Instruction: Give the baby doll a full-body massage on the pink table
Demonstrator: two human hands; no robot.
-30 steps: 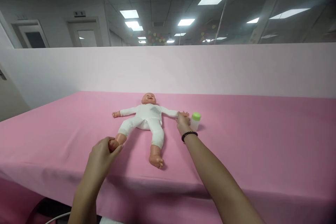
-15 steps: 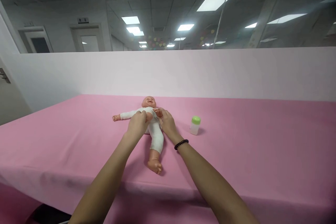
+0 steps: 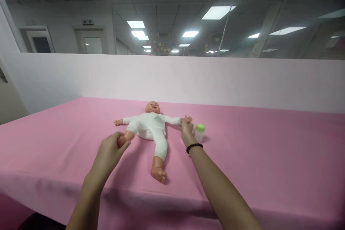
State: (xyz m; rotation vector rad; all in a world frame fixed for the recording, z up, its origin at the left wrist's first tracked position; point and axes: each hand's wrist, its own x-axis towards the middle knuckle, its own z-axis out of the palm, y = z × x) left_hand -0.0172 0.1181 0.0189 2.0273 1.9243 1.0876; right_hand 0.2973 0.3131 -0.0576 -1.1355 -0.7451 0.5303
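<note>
Left hand [image 3: 109,149]: closed around one foot of baby doll [image 3: 149,124]. Right hand [image 3: 186,132]: pinching the doll's other wrist. Doll: on its back on pink tablecloth [image 3: 256,151], long axis pointing away from me, head farthest, arms spread sideways. Green-capped baby bottle [image 3: 199,133]: upright, just beside right hand.

No words, numbers or brands can be read anywhere. Two small wall signs, the [image 3: 87,22] one above a door and the other [image 3: 31,22] above the door to its left, stand far beyond the hands [image 3: 109,150], but they are too small to make out. The bottle [image 3: 199,133] just beside the right hand [image 3: 187,133] shows no legible label.
</note>
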